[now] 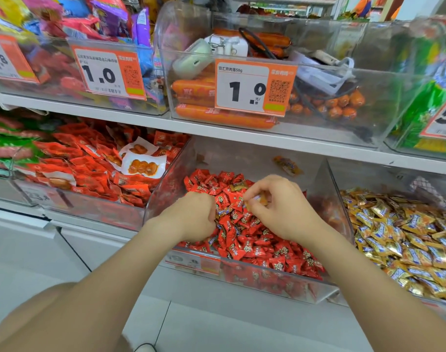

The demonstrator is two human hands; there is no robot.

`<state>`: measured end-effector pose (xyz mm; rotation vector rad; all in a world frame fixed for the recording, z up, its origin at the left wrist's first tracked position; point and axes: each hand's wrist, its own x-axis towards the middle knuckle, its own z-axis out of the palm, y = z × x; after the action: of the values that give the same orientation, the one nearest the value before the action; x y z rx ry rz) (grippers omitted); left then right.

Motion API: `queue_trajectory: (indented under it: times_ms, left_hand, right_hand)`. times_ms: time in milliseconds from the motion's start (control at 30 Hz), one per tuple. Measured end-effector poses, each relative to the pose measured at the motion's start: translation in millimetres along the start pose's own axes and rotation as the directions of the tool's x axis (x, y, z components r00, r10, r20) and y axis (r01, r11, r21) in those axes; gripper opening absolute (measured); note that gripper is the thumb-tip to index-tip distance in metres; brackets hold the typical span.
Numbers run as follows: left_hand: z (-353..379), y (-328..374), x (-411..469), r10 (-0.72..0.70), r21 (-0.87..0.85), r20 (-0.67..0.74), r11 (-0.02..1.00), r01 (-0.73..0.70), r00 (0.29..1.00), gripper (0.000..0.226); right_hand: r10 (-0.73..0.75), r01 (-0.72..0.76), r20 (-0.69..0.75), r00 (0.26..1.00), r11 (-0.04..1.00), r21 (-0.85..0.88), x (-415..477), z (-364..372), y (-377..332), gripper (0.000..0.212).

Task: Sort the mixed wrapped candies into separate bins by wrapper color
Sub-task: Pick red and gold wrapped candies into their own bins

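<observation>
One wide-angle head-worn view looks forward and down from behind the left hand (191, 217) and right hand (280, 207), close over the clear bin (242, 153) they reach into, with the upper shelf bin (343, 125) above them

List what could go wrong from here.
1. The right hand holds the gold candy in a fingertip grip only; it might slip back among the red candies.
2. Another gold piece lies apart at the back of the bin, easy to overlook.
3. The left hand is sunk in the heaped pile; stirring could spill candies over the low front wall.
</observation>
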<state>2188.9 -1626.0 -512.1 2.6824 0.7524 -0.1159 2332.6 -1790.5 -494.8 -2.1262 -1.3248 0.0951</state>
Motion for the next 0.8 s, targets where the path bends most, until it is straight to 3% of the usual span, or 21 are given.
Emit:
queue_trajectory:
  times_ms: [100,167,233,300,367,433,500,667,733,800]
  left_hand:
    - [0.2,-3.7,5.0,-0.019,0.006,-0.014,1.0,0.019,1.0,0.02]
    - [2.9,-6.2,7.6,-0.013,0.001,0.002,1.0,0.013,1.0,0.024]
    - [7.9,-11.5,11.1,0.014,0.023,0.033,1.0,-0.015,0.999,0.03]
    - [12.7,-15.3,14.1,0.049,0.084,0.021,0.995,-0.05,0.999,0.035]
    - [14.0,-16.6,17.6,0.064,0.082,-0.032,0.995,-0.061,0.997,0.025]
    - [14.0,-17.0,20.7,0.049,0.083,-0.062,0.996,-0.044,0.997,0.008]
    - [15.1,-19.0,22.2,0.023,0.083,-0.051,0.996,-0.018,0.998,0.019]
    - [13.5,-19.7,17.2,0.026,0.116,-0.025,0.993,-0.023,0.999,0.023]
    - [11.1,-18.7,16.4,0.03,0.104,-0.01,0.994,-0.028,1.0,0.02]
    - [10.2,-17.9,17.3,0.025,0.11,0.013,0.994,-0.026,1.0,0.013]
  right_hand:
    - [-0.002,0.001,0.025,1.0,0.999,0.038,3.3,5.8,-8.6,0.031]
    - [-0.028,0.028,0.108,0.994,1.0,0.002,6.1,12.1,-11.2,0.029]
    - [-0.077,0.099,0.188,0.979,0.989,-0.109,9.1,17.5,-10.7,0.02]
    - [-0.113,0.183,0.274,0.955,0.953,-0.243,11.3,20.9,-7.8,0.03]
    - [-0.108,0.238,0.336,0.936,0.895,-0.376,15.8,22.9,-2.0,0.038]
    - [-0.089,0.233,0.312,0.946,0.854,-0.464,20.0,19.6,3.0,0.035]
    - [-0.065,0.182,0.239,0.969,0.842,-0.508,22.3,12.7,8.1,0.026]
    - [0.089,-0.02,0.103,0.991,0.842,-0.539,17.5,-7.6,12.9,0.027]
    - [0.169,-0.103,0.075,0.983,0.837,-0.537,14.1,-13.1,8.4,0.023]
    - [0.158,-0.117,0.025,0.987,0.818,-0.564,12.0,-14.3,2.9,0.014]
